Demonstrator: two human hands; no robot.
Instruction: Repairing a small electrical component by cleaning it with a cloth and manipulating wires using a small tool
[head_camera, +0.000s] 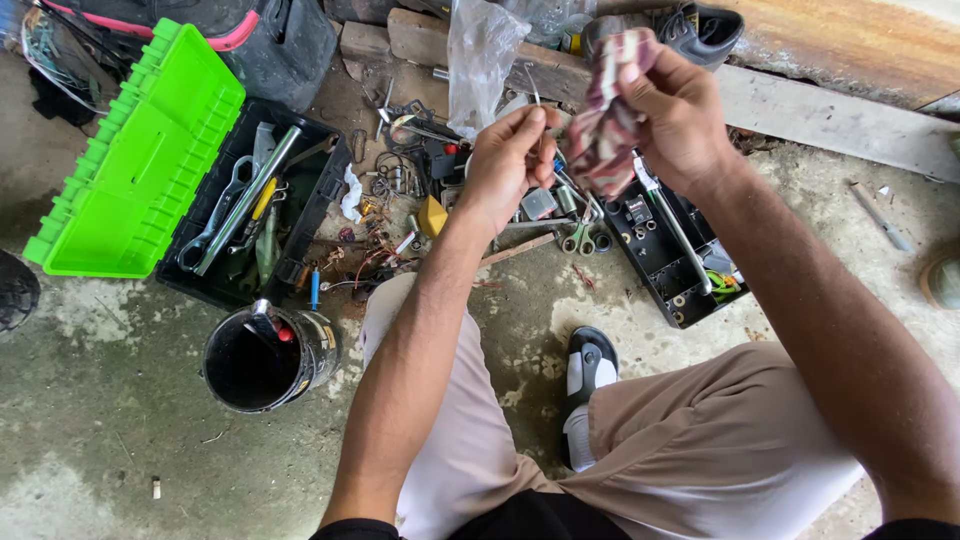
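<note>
Left hand (510, 160) has its fingertips pinched together on a thin bent metal rod (533, 85), basically a bit of stiff wire that sticks up from the pinch, raised above the mess on the floor. Right hand (672, 115) is closed in a grip around a bunched-up rag (605, 130), red and whitish plaid, held just beside the left hand's fingertips; can't tell if the cloth actually touches the rod. Right under the hands there's a scatter of small hardware (400, 190) on the ground: rings, screws, clips, a pair of scissors (583, 238), a little yellow piece. To the right of that sits a black socket tray (668, 255) with a ratchet handle lying in it. On the left is an open toolbox (250, 210), black base full of wrenches and a long silver bar, with its bright green lid (140, 160) flipped out flat. Near it, closer to the person, a black bucket (268, 358) stands upright. The floor is bare concrete (110, 420), stained and dusty. The person is squatting, tan trousers, a black and white shoe (588, 385) between the knees. Along the top there's a clear plastic bag (478, 55), a dark shoe (705, 28) and a weathered wooden plank (830, 115).
</note>
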